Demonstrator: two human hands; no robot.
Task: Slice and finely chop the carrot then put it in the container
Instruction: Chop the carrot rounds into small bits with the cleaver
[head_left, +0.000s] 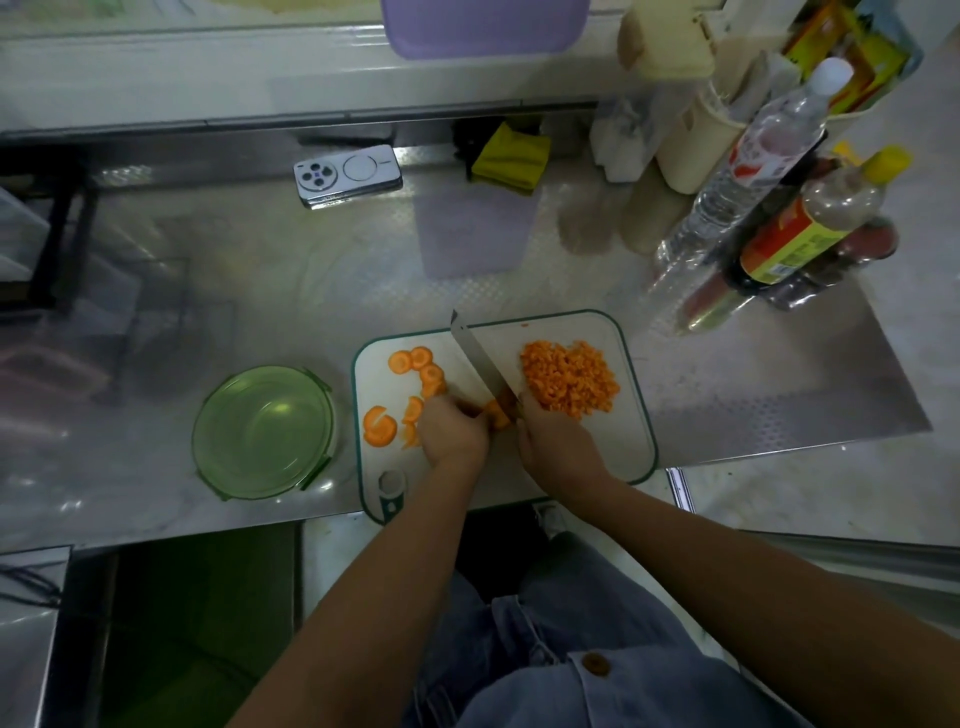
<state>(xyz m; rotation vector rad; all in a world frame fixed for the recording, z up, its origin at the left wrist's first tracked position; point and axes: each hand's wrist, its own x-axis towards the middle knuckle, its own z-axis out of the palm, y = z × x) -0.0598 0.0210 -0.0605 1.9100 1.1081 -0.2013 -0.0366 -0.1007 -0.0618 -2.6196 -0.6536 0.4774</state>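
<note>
Now chopped carrot (569, 379) outside container (262, 431); right grip (558, 441) holds knife (480, 364), left grip (454, 434) pinches slices (496, 414).

Container (264, 431) left of board (631, 415); slices (415, 395) left, chopped pile (569, 379) right.

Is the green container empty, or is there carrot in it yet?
Empty: the green container shows only bare bottom, no orange. The chopped carrot lies piled on the cutting board.

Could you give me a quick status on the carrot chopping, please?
Left hand holds carrot, right hand grips knife over it. Chopped pile to the right, slices to the left. Container holds no carrot yet; path clear.
</note>
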